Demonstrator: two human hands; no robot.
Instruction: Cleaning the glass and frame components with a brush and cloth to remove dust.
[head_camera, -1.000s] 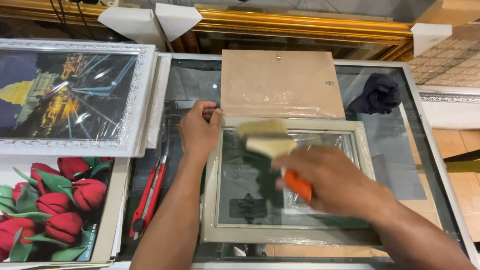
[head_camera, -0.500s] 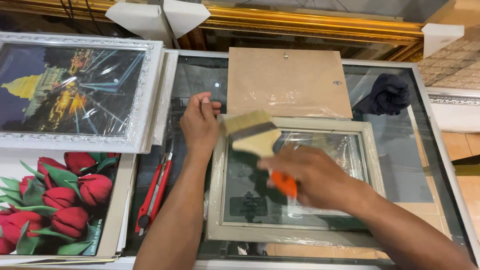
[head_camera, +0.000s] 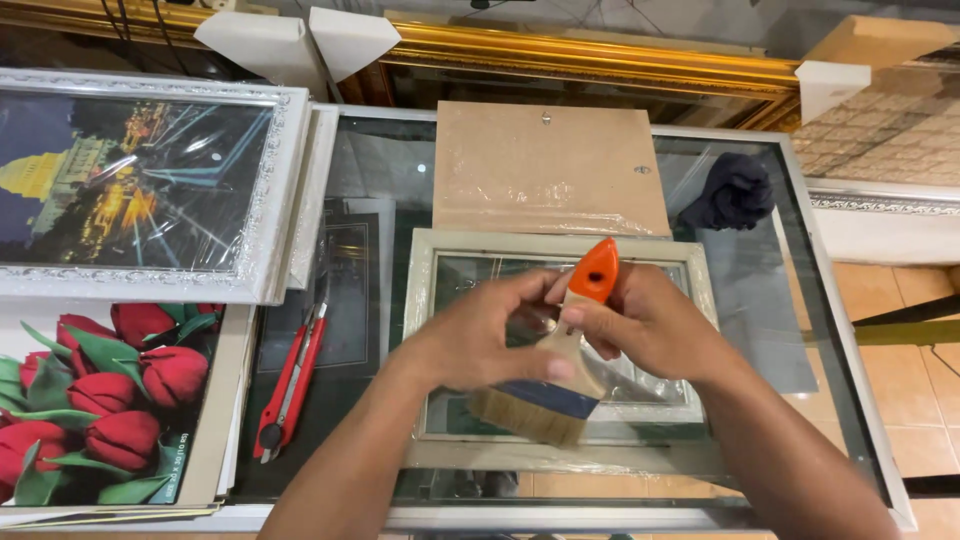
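Head view: right hand (head_camera: 655, 325) gripping brush (head_camera: 560, 375) handle, orange tip up; left hand (head_camera: 480, 335) pinching brush near bristles; brush above pale picture frame (head_camera: 425, 300) on glass table (head_camera: 800, 300); red cutter (head_camera: 290, 385) to left.

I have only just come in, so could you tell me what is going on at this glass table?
A person holds a flat paintbrush with an orange handle tip in both hands, the left hand and right hand, above a pale rectangular picture frame lying on the glass table. A red utility knife lies to the left.
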